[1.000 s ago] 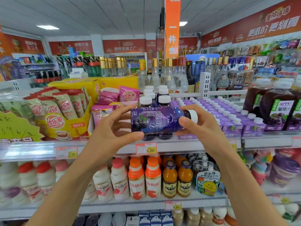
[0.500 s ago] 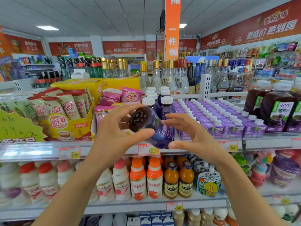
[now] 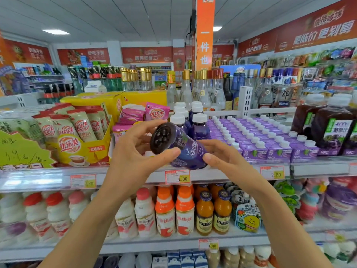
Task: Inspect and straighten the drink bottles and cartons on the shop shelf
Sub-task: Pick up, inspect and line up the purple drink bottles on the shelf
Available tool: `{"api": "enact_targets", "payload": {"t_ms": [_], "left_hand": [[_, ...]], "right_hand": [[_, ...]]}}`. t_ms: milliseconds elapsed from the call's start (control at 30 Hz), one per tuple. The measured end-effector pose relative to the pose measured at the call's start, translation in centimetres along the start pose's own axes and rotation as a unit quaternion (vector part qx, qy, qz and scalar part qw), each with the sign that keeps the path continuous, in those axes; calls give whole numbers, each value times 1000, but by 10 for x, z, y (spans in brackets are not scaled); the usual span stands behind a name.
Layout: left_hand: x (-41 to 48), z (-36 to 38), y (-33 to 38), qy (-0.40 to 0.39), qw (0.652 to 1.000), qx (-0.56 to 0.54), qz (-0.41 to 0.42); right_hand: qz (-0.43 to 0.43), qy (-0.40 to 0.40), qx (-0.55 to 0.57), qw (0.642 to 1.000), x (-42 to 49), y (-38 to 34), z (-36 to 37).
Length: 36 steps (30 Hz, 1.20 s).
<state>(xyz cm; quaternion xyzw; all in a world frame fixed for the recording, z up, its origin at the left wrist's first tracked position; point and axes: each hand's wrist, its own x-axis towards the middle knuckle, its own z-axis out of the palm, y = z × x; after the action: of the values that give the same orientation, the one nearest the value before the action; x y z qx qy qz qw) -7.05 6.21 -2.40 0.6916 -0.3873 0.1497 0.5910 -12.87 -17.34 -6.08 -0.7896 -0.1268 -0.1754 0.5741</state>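
I hold a purple blackberry drink bottle (image 3: pixel 185 147) in front of the top shelf, tilted so its dark ridged base faces me and its cap end points away and down. My left hand (image 3: pixel 135 153) grips the base end, thumb underneath and fingers over the top. My right hand (image 3: pixel 224 157) holds the cap end, hiding the cap. Behind the held bottle stand several matching purple bottles with white caps (image 3: pixel 199 124). Rows of purple cartons with white caps (image 3: pixel 257 138) fill the shelf to the right.
Dark juice bottles (image 3: pixel 332 126) stand at the far right. A yellow display box of milk tea sachets (image 3: pixel 77 136) sits on the left. The shelf edge (image 3: pixel 48 178) carries price tags. The lower shelf holds white, orange and amber drink bottles (image 3: pixel 183 211).
One second ago the bottle lay level with its label facing me and its cap to the right. Both hands have since turned it so the base faces me and the cap points away.
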Motion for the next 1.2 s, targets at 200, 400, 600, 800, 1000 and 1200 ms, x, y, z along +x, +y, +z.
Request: {"api": "enact_targets", "payload": {"t_ms": [200, 400, 600, 800, 1000, 1200], "left_hand": [[6, -7, -10, -71, 996, -29, -50], [8, 2, -22, -133, 984, 95, -64], [15, 13, -21, -72, 991, 111, -4], [51, 34, -12, -34, 992, 105, 60], [87, 42, -32, -91, 953, 271, 102], [93, 45, -71, -161, 918, 351, 89]], "right_hand": [[-35, 123, 102, 987, 7, -6, -15], [-69, 147, 66, 985, 18, -26, -30], [-24, 151, 113, 982, 24, -37, -32], [-65, 179, 46, 981, 50, -82, -60], [-116, 255, -35, 959, 95, -116, -110], [-97, 237, -175, 951, 148, -94, -125]]}}
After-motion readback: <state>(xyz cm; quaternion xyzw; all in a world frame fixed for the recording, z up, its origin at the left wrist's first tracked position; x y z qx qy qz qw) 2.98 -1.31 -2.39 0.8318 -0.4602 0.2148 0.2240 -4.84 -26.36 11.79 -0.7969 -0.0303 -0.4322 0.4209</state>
